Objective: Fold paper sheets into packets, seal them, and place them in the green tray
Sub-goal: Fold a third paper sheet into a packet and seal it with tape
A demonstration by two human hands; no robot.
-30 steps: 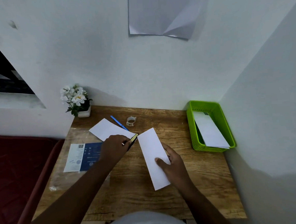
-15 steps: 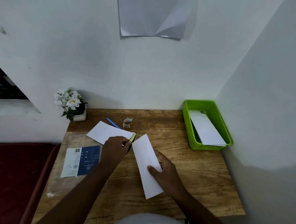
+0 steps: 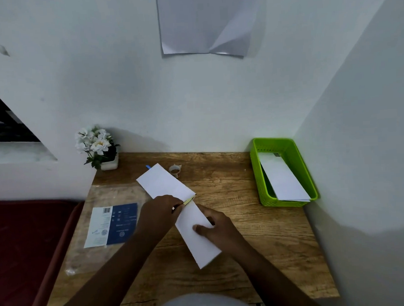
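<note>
White folded packet (image 3: 198, 235) pinned under right hand (image 3: 218, 229); left hand (image 3: 159, 213) grips yellow tool (image 3: 189, 201).

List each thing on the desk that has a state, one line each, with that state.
Folded paper packet: flat on the table, under the right hand.
Second folded paper: flat, unheld.
Green tray: holds white paper.
Tape roll: on the table, unheld.
Left hand: grips a small yellow tool.
Right hand: fingers on the packet.
</note>
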